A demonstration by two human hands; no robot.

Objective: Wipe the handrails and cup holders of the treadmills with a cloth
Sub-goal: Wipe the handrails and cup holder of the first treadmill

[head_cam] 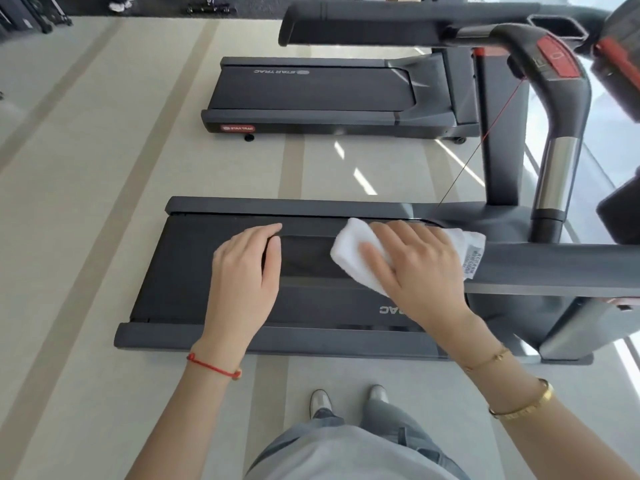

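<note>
Head view, looking down past the person's chest at a dark handrail (540,268) that runs across the frame from the middle to the right edge, above the belt of the near treadmill (180,271). Pale striped floor (86,202) fills the left side.

The left hand (242,271) lies palm down on the free end of the handrail, its fingers curled together over the end and wrapped around it. A red string bracelet (213,367) circles that wrist.

Just to the right, a stretch of bare rail shows between the two hands. Next comes the white cloth (349,251), folded and lying over the top of the handrail, its printed care label (472,261) hanging at the right end. The right hand (419,268) rests flat on the cloth, fingers spread apart and pressing it down onto the rail rather than gripping it. A thin gold chain (488,360) and a gold bangle (523,405) sit on the right forearm.

Farther back, a second treadmill (311,95) stands parallel to the near one, well apart from it. At the upper right, the console arm with a red stop button (557,60) curves down through a chrome section (554,174) toward the rail's base.

Two shoes (346,400) show on the floor below, between the forearms.
</note>
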